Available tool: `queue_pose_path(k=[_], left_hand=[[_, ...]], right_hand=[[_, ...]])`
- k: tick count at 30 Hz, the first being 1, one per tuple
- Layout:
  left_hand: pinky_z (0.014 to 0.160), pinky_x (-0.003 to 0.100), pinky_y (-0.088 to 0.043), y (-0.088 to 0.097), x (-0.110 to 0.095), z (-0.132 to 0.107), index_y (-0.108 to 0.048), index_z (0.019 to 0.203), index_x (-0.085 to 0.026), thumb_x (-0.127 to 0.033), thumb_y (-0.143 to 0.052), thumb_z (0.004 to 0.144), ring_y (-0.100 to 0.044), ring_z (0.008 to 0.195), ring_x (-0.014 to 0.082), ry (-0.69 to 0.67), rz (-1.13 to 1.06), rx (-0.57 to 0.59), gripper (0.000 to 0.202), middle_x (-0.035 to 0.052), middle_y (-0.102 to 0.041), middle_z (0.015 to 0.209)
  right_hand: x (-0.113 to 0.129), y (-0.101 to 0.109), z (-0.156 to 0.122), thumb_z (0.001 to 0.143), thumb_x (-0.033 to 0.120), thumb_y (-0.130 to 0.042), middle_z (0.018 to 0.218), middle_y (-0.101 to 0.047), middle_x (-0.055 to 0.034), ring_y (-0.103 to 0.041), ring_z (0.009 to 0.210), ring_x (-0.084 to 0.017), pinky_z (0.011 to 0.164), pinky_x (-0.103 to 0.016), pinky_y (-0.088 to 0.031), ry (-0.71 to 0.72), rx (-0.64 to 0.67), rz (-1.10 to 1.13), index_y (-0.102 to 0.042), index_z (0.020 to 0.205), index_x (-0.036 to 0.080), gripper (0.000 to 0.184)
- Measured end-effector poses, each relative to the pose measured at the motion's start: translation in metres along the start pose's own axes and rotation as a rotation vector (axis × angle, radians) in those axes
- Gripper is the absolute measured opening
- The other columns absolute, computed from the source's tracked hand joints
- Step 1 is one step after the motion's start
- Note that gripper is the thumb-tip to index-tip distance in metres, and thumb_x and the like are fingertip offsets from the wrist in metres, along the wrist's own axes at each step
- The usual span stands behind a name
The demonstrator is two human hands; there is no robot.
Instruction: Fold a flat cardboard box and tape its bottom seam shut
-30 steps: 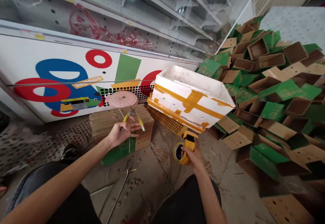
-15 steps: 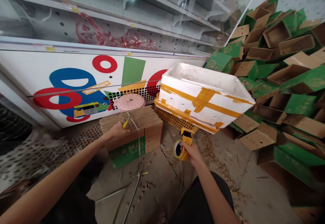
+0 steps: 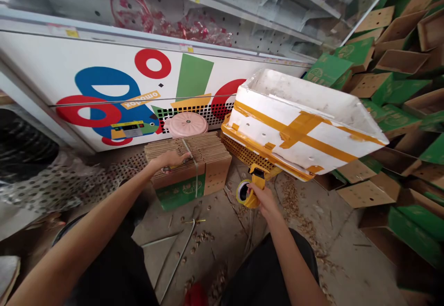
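Observation:
My left hand (image 3: 169, 159) lies closed over yellow-handled pliers on top of a strapped bundle of flat cardboard (image 3: 194, 158), by its white strap (image 3: 193, 165). Only a sliver of the pliers shows under the fingers. My right hand (image 3: 261, 196) grips a yellow tape dispenser (image 3: 250, 189) with a roll of yellow tape, held low above the concrete floor. Just beyond it leans a white foam box (image 3: 305, 125) crossed with yellow tape, resting on a yellow perforated crate (image 3: 247, 155).
A pink round lid (image 3: 186, 124) sits behind the bundle against a display freezer with coloured shapes (image 3: 114, 97). Several open green and brown cartons (image 3: 391, 79) are piled at the right. Debris and cut straps litter the floor (image 3: 194, 246). My knees are at the bottom.
My left hand has lowered the pliers from mid-air onto the cardboard bundle and now lies over them. The camera has moved closer and to the right. My right hand keeps hold of the dispenser.

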State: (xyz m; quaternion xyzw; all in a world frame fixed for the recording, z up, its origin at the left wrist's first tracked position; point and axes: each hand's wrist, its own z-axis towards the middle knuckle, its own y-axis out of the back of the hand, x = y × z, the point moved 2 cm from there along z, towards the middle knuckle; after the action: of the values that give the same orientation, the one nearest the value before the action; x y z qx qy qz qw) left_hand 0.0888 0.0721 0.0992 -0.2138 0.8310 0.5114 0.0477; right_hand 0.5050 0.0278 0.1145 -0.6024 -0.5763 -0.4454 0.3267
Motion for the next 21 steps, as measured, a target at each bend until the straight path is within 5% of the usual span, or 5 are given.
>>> queue_pose_path(k=[6,13,21], left_hand=[[0.051,0.032,-0.054,0.01,0.015,-0.001,-0.073,0.097,-0.008,-0.084,-0.039,0.093,-0.068,0.054,0.0255,0.088,-0.044,0.159,0.083,0.0226,-0.073,0.087],[0.052,0.028,-0.055,0.005,0.019,-0.006,-0.065,0.072,-0.014,-0.078,-0.058,0.086,-0.069,0.062,0.0232,0.093,-0.053,0.295,0.066,0.019,-0.073,0.084],[0.051,0.022,-0.05,-0.002,0.025,0.0,-0.062,0.073,-0.016,-0.057,-0.067,0.085,-0.063,0.056,0.0155,0.094,0.016,0.327,0.043,0.0106,-0.071,0.076]], right_hand=[[-0.008,0.01,0.005,0.063,0.024,-0.081,0.066,-0.069,-0.0036,-0.06,0.058,-0.014,0.056,-0.025,-0.048,-0.054,-0.032,-0.001,-0.068,0.073,0.015,0.019],[-0.009,0.014,0.009,0.064,0.019,-0.082,0.07,-0.071,-0.0038,-0.064,0.061,-0.014,0.058,-0.024,-0.051,-0.086,-0.057,-0.001,-0.072,0.08,0.014,0.02],[-0.012,0.003,0.011,0.065,0.018,-0.082,0.072,-0.072,-0.0046,-0.066,0.064,-0.015,0.058,-0.024,-0.051,-0.1,-0.026,-0.038,-0.074,0.081,0.012,0.019]])
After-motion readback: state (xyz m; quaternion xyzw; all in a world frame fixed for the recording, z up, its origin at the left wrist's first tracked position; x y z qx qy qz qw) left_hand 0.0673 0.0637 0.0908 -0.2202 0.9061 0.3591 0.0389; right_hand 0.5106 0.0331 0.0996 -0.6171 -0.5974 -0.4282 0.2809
